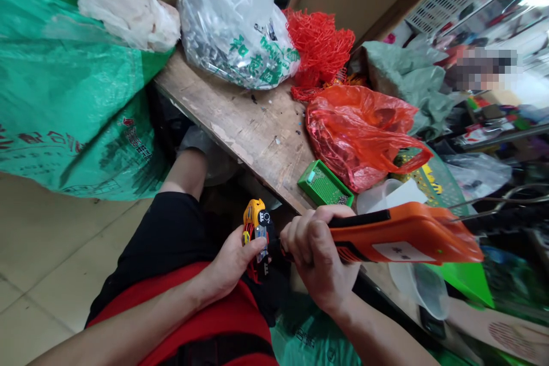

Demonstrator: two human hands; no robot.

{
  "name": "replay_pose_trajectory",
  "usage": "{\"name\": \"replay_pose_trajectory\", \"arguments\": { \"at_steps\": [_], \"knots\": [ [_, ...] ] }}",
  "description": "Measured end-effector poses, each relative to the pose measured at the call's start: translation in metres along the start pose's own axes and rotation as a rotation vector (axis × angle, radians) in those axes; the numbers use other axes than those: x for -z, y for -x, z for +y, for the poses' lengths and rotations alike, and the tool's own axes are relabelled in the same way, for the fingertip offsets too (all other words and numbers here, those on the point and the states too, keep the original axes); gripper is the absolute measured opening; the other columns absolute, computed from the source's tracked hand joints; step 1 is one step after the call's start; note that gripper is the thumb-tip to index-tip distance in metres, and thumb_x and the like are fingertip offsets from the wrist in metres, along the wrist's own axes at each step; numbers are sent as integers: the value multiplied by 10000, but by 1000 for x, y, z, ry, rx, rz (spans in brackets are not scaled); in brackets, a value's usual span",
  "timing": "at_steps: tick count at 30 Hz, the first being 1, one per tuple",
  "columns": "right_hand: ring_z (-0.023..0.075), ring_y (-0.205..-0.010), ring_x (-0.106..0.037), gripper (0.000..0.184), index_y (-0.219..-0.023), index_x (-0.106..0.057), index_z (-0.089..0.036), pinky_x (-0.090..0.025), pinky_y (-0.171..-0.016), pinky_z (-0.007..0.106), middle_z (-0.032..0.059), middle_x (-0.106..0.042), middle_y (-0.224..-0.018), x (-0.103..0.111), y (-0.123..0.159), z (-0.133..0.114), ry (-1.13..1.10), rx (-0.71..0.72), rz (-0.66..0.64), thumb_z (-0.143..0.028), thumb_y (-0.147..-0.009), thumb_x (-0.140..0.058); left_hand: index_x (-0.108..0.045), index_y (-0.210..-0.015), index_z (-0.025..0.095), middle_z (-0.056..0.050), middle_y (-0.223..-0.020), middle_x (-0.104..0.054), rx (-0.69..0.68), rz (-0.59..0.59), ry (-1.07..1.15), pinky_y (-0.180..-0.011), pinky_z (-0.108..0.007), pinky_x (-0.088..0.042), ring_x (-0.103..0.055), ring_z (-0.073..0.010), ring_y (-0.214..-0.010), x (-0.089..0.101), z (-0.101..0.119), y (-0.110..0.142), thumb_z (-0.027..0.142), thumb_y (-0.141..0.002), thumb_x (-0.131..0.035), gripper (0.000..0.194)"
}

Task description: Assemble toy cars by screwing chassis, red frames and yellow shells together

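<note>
In the head view, the left hand [229, 257] had its fingers wrapped around a yellow, red and black toy [259, 234]. Just to the right of it, the right hand [319, 263] gripped 1 orange tool [381, 234]; whether the tool touched the toy, I couldn't tell. Beyond the right hand, 1 green basket [316, 191] sat on the worktop [257, 120], with a red bag [355, 131] just behind it, farther from the hand.

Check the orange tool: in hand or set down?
In hand. The right hand closes around one end of the orange tool, thumb and fingers wrapped over it; the rest extends past the hand.
</note>
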State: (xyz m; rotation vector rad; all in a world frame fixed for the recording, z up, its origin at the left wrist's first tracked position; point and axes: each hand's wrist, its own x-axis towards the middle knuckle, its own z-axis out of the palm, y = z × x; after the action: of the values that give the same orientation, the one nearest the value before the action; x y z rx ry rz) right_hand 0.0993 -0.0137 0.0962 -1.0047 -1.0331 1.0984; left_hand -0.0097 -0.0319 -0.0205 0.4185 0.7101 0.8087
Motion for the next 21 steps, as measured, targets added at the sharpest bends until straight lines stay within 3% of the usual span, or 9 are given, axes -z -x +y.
{"name": "replay_pose_trajectory", "arguments": {
  "at_steps": [9,12,18,21],
  "knots": [
    [73,-421,-444,176,-893,-467,-258,-441,-436,205,-123,-430,-551,-1,2,4,62,-35,14,-280,-990,-612,-627,-1020,161,-42,-904,-674,-74,55,-60,-794,-328,-525,-628,-198,-845,1,-3,2,509,-791,-794,449],
    [77,-407,-444,216,-874,-459,-256,-429,-422,206,-127,-435,-530,-2,-2,4,54,-75,37,-311,-969,-645,-625,-1010,156,-40,-860,-683,-32,25,-37,-713,-301,-537,-637,-174,-755,-2,1,1,524,-807,-770,445],
    [54,-379,-359,189,-899,-524,-249,-411,-455,207,-140,-430,-499,-8,-25,-28,-27,-7,61,-309,-934,-700,-600,-1073,152,-59,-887,-703,-8,-87,-20,-673,-302,-574,-696,-192,-742,-13,19,-2,581,-783,-757,540],
    [58,-386,-338,233,-878,-534,-246,-388,-449,212,-135,-415,-499,-7,-42,-46,19,73,105,-341,-890,-747,-592,-1039,155,-51,-850,-688,-11,-68,-41,-654,-305,-575,-699,-208,-746,-12,21,-2,613,-729,-788,587]
  ]
}}
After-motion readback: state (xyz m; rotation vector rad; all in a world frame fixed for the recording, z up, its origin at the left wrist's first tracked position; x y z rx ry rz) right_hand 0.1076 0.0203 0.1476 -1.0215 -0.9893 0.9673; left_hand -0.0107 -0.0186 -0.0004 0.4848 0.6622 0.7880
